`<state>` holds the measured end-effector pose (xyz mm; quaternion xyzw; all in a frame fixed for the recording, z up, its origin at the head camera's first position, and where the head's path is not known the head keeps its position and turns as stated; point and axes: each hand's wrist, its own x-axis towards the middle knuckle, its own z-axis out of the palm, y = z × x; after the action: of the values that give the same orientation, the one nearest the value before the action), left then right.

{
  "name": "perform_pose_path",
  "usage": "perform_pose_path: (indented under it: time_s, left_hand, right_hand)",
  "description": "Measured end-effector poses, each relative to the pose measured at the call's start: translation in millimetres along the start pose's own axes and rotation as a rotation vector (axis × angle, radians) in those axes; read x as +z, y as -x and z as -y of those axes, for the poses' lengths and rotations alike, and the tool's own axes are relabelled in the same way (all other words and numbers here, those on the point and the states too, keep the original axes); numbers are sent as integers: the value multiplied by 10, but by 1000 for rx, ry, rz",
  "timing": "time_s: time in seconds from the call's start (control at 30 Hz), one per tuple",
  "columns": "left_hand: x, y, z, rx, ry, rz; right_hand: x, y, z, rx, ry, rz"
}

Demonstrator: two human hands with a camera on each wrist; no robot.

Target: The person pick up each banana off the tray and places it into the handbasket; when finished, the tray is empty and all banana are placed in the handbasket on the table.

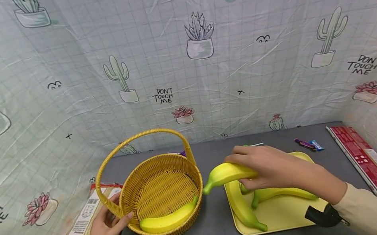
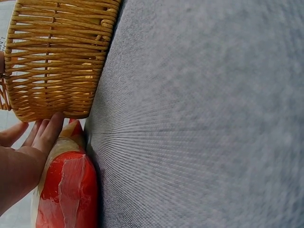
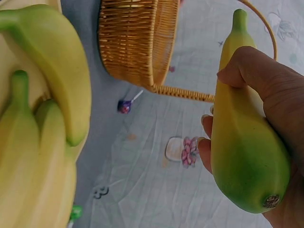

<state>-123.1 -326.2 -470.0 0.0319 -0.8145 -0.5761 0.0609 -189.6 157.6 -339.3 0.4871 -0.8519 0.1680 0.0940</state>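
Observation:
My right hand (image 1: 264, 165) grips a yellow banana with green ends (image 1: 230, 172) above the left side of a yellow tray (image 1: 279, 221). In the right wrist view the thumb lies across this banana (image 3: 247, 128), with fingertips on its far side. Several more bananas (image 1: 242, 208) lie on the tray. My left hand (image 1: 104, 229) holds the near left rim of a wicker basket (image 1: 164, 193), thumb over the edge and fingers against the outer wall (image 2: 57, 61). The basket leans toward me, its handle up, and one banana (image 1: 170, 218) lies inside.
A red-and-clear food packet (image 1: 80, 225) lies under and beside my left hand. Small wrapped sweets (image 1: 309, 144) are at the back right, and a long red packet (image 1: 372, 164) is at the right. A lollipop (image 3: 125, 105) lies behind the basket. Patterned cloth hangs behind.

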Motion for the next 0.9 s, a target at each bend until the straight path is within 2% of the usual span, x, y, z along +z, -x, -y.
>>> perform_pose_path:
  time_s: [0.23,0.57,0.7,0.9]
  left_hand:
    - [9,-1,-28,-48,-36,-6]
    - [19,-39,-39,-58,-32,-3]
    - [13,-47,-46,-56,-32,-3]
    - [1,-34,-35,-67,-34,-7]
  right_hand:
    - [-16,-305,76,-33,-3,50]
    - [49,-693,193,-119,-17,52]
    - [126,-854,252,-131,-52,68]
    - [342,-1146,318,-114,-103,158]
